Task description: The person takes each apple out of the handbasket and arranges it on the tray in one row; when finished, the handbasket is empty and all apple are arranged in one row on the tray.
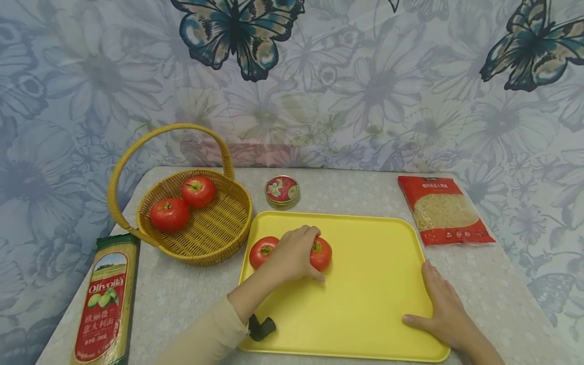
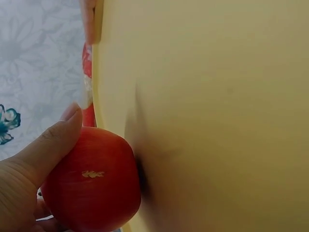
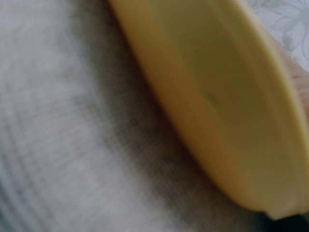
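Observation:
On the left part of the yellow tray (image 1: 365, 284), my left hand (image 1: 294, 253) grips a red tomato (image 1: 321, 254), fingers over its top. In the left wrist view the thumb (image 2: 53, 142) lies along the side of this tomato (image 2: 94, 181), which sits close over the tray's surface. A second tomato (image 1: 262, 251) is on the tray just left of the hand, partly covered by it. My right hand (image 1: 440, 309) rests at the tray's right rim, fingers extended along the outside and thumb over the inner side. The right wrist view shows the tray's rim (image 3: 268, 53) close up.
Back left stands a wicker basket (image 1: 239, 230) with a tall handle, two tomatoes (image 1: 170, 215) inside. A spaghetti pack (image 1: 107, 304) lies at the left edge. Behind the tray is a round red tin (image 1: 282, 191); a red bag of pasta (image 1: 444, 210) lies at back right.

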`<act>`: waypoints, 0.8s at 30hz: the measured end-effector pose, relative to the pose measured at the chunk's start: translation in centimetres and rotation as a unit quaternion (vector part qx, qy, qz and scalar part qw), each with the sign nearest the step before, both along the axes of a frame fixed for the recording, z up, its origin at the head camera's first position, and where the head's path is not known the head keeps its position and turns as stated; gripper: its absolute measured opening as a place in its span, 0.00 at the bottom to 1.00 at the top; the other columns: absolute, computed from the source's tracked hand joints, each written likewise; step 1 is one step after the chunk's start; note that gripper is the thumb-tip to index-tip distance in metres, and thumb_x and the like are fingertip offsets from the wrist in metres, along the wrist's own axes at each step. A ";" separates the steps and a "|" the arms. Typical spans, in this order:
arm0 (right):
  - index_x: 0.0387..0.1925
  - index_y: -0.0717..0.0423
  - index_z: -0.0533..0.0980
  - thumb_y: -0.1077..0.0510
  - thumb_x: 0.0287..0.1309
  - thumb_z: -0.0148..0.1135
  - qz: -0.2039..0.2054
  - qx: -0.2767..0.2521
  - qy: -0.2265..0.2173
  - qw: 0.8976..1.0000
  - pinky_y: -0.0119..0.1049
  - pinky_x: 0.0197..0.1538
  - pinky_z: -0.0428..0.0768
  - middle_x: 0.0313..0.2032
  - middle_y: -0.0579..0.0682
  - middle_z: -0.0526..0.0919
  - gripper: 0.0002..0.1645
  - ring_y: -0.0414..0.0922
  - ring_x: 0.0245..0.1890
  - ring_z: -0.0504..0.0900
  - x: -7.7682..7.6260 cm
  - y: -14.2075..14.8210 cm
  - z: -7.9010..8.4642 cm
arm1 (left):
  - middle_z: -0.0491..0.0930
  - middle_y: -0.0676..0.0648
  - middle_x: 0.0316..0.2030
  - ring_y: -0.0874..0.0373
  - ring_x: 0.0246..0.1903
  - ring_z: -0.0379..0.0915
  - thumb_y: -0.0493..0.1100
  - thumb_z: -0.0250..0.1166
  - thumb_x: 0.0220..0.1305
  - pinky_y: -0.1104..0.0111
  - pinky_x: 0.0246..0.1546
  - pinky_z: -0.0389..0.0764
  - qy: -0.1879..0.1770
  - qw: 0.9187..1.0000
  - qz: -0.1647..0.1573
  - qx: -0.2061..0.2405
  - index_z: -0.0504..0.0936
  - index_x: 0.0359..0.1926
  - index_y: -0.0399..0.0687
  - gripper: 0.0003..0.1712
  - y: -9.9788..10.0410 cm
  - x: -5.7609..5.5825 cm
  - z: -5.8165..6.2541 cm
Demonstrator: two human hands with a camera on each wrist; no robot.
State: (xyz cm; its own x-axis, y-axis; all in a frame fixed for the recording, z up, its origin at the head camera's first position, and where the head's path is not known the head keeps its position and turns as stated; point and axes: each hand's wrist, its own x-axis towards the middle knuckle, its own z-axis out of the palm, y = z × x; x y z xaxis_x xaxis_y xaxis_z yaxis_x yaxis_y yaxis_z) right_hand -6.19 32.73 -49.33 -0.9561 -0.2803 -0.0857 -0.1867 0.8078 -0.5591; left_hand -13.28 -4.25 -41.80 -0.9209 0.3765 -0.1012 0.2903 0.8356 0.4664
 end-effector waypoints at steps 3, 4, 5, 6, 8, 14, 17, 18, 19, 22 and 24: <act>0.78 0.56 0.30 0.36 0.49 0.73 0.000 0.000 0.001 1.000 0.42 0.75 0.18 0.78 0.63 0.35 0.76 0.61 0.79 0.35 0.0 0.0 0.0 | 0.77 0.49 0.55 0.50 0.56 0.74 0.62 0.84 0.32 0.54 0.61 0.73 -0.003 1.000 0.002 0.003 0.70 0.63 0.49 0.56 -0.2 0.0 0.0; 0.78 0.56 0.30 0.36 0.49 0.73 0.001 0.000 0.002 1.000 0.43 0.75 0.18 0.78 0.63 0.35 0.76 0.61 0.79 0.35 0.0 0.0 -0.1 | 0.77 0.49 0.55 0.50 0.56 0.74 0.62 0.84 0.32 0.54 0.61 0.73 -0.003 1.000 0.003 0.004 0.71 0.63 0.49 0.56 -0.2 0.0 -0.1; 0.78 0.56 0.30 0.36 0.50 0.73 0.001 0.000 0.004 1.000 0.43 0.76 0.19 0.78 0.63 0.36 0.76 0.61 0.79 0.35 0.0 0.0 -0.1 | 0.77 0.49 0.55 0.50 0.56 0.74 0.62 0.84 0.33 0.54 0.61 0.73 -0.004 1.000 0.003 0.006 0.71 0.63 0.48 0.55 -0.3 -0.1 -0.1; 0.78 0.56 0.30 0.36 0.50 0.73 0.002 0.000 0.007 1.000 0.43 0.76 0.19 0.78 0.63 0.36 0.76 0.61 0.79 0.35 0.0 0.0 -0.1 | 0.77 0.48 0.55 0.50 0.55 0.75 0.61 0.84 0.33 0.54 0.62 0.73 -0.006 1.000 0.003 0.010 0.71 0.62 0.47 0.55 -0.4 -0.1 0.0; 0.78 0.56 0.30 0.37 0.50 0.73 0.003 0.000 0.011 1.000 0.43 0.76 0.19 0.78 0.63 0.36 0.75 0.60 0.79 0.34 0.0 0.1 -0.2 | 0.77 0.48 0.55 0.51 0.56 0.75 0.61 0.84 0.34 0.54 0.62 0.72 -0.010 1.000 0.004 0.018 0.72 0.62 0.47 0.54 -0.5 -0.1 0.0; 0.78 0.56 0.31 0.37 0.49 0.73 0.004 -0.003 0.013 1.000 0.46 0.76 0.20 0.78 0.63 0.36 0.75 0.61 0.79 0.35 0.0 0.1 -0.2 | 0.77 0.48 0.57 0.50 0.57 0.74 0.59 0.84 0.37 0.55 0.62 0.74 -0.023 0.999 0.003 0.036 0.71 0.64 0.47 0.53 -0.6 -0.1 0.3; 0.78 0.56 0.31 0.37 0.49 0.73 0.003 -0.006 0.012 1.000 0.48 0.76 0.20 0.78 0.63 0.36 0.75 0.62 0.78 0.35 0.0 0.1 -0.2 | 0.75 0.47 0.60 0.49 0.59 0.73 0.59 0.83 0.37 0.53 0.63 0.73 -0.031 0.998 0.004 0.051 0.70 0.67 0.48 0.56 -0.8 0.1 0.6; 0.78 0.56 0.31 0.37 0.49 0.73 0.003 -0.006 0.012 1.000 0.48 0.76 0.20 0.78 0.63 0.36 0.75 0.62 0.78 0.35 0.0 0.1 -0.2 | 0.75 0.47 0.62 0.48 0.60 0.72 0.60 0.83 0.37 0.52 0.63 0.73 -0.034 0.998 0.007 0.059 0.69 0.68 0.48 0.57 -0.9 0.2 0.7; 0.78 0.56 0.31 0.37 0.49 0.73 0.003 -0.007 0.013 1.000 0.49 0.76 0.20 0.78 0.64 0.36 0.75 0.62 0.78 0.35 0.0 0.1 -0.2 | 0.73 0.47 0.63 0.47 0.61 0.72 0.61 0.83 0.37 0.52 0.63 0.73 -0.038 0.997 0.009 0.066 0.68 0.69 0.50 0.58 -1.1 0.3 0.9; 0.78 0.56 0.31 0.37 0.49 0.73 0.003 -0.005 0.014 1.000 0.50 0.76 0.21 0.78 0.64 0.37 0.76 0.62 0.78 0.36 0.0 0.1 -0.3 | 0.70 0.49 0.68 0.46 0.65 0.68 0.64 0.82 0.37 0.49 0.64 0.72 -0.046 0.994 0.017 0.095 0.65 0.71 0.53 0.61 -1.7 0.5 1.7; 0.78 0.56 0.31 0.37 0.49 0.73 0.003 -0.004 0.014 1.000 0.50 0.76 0.21 0.78 0.64 0.37 0.76 0.62 0.78 0.36 0.0 0.1 -0.3 | 0.68 0.50 0.69 0.47 0.67 0.66 0.66 0.81 0.36 0.50 0.65 0.71 -0.048 0.992 0.024 0.113 0.65 0.72 0.54 0.61 -2.3 0.7 2.5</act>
State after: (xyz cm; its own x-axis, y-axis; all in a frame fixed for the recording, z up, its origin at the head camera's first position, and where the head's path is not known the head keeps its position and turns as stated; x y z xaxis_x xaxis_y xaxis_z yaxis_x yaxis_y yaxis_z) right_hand -6.20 32.86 -49.62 -0.9564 -0.2865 -0.0566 -0.2073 0.8026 -0.5593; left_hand -12.62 -6.53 -39.32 -0.9284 0.3558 -0.1069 0.1982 0.7178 0.6674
